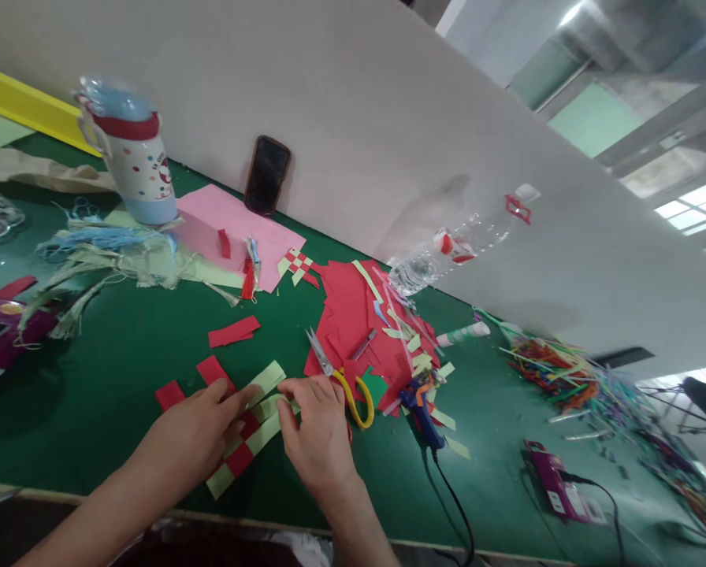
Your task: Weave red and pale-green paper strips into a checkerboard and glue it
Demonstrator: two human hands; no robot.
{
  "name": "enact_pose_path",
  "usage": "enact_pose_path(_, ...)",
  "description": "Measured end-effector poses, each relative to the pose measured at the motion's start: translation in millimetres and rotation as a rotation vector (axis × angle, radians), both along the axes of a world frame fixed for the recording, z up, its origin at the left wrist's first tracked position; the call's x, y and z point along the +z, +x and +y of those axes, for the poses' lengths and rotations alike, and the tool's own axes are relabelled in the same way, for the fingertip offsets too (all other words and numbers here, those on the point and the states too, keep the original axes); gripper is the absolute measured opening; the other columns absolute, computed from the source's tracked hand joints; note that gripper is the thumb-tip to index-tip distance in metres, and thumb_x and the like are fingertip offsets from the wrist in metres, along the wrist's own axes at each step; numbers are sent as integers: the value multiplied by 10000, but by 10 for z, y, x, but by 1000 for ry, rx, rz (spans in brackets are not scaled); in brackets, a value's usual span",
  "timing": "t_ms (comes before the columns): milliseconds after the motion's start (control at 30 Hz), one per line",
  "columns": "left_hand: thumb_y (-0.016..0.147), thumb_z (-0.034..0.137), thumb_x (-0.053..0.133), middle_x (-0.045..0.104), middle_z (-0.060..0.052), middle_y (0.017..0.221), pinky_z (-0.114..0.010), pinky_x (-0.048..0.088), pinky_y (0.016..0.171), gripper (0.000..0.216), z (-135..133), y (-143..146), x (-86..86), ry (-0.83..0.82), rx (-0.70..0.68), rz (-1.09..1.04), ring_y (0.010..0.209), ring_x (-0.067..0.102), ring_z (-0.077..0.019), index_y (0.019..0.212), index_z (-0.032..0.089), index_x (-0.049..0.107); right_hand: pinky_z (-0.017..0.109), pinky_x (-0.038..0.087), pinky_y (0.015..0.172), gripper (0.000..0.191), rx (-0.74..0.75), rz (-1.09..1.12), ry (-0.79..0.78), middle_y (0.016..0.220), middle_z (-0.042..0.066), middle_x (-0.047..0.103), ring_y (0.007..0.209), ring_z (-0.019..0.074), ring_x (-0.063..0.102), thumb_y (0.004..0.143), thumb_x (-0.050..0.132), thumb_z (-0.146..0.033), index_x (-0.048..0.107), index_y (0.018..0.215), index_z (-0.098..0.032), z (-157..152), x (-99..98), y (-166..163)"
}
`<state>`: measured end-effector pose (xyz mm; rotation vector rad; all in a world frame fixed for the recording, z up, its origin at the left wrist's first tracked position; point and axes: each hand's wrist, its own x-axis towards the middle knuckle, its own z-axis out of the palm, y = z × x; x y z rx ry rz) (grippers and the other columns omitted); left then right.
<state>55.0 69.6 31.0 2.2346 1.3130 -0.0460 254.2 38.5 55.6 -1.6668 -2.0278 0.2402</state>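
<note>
- Extending the left forearm from the lower left edge, slanting it up and to the right.
- Leaning the right forearm to the left, from the bottom edge upward.
- Holding the left hand with its back upward, bending the fingers, laying them on the left side of the woven strips; whether gripping or only pressing, not being able to tell.
- Arching the right hand with knuckles up, closing thumb and forefinger on the right end of a pale green strip.
- Showing red and pale green checks in the weave, lying diagonally between both hands, near the front edge of the green table.
- Noticing yellow-handled scissors just beside the right hand, and a blue glue gun farther to the right.
- Seeing loose red strips beyond the left hand, and a red paper pile beyond the right one.
- Finding, farther still, a small woven piece near a pink sheet.
- Observing along the wall a spotted cup, a leaning phone and a clear bottle.
</note>
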Motion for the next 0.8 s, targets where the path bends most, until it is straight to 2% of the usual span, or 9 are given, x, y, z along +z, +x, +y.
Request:
enact_pose_path(233,963,248,410,709,-106,1058,-328,547,697,513,-27,-23,-61,3,48,-84,830,730,-247,1441,268,595,354,440,867,160,158,68,121,908,32,747,835,194,681,989,543,-118,635,1077,-214,-63,53,-24)
enact_pose_path(400,951,223,428,721,-102,1082,-351,566,786,468,-28,-37,-51,-1,83,-289,969,722,-257,1360,251,654,335,510,851,173,157,121,129,915,45,761,840,192,705,999,544,-127,652,1103,-214,-33,47,-13)
enact_pose_path(500,923,209,484,708,-84,1103,-370,561,874,412,-3,-67,-43,95,100,-375,1071,670,-260,1272,283,688,306,555,806,178,151,185,110,961,68,760,895,202,713,1001,541,-158,668,1114,-212,2,69,6)
enact_pose_path(667,922,378,602,659,-77,1206,-424,552,965,300,35,-204,32,296,276,-456,1184,598,-292,1204,297,668,254,581,761,179,123,378,21,957,40,742,856,170,716,967,573,-178,671,1110,-227,95,172,52)
enact_pose_path(800,939,356,619,586,-83,1373,-457,500,1076,194,51,-232,131,450,173,-506,1363,488,-315,1114,300,682,243,572,770,175,186,443,29,959,35,732,859,161,705,965,570,-182,678,1095,-225,190,299,59)
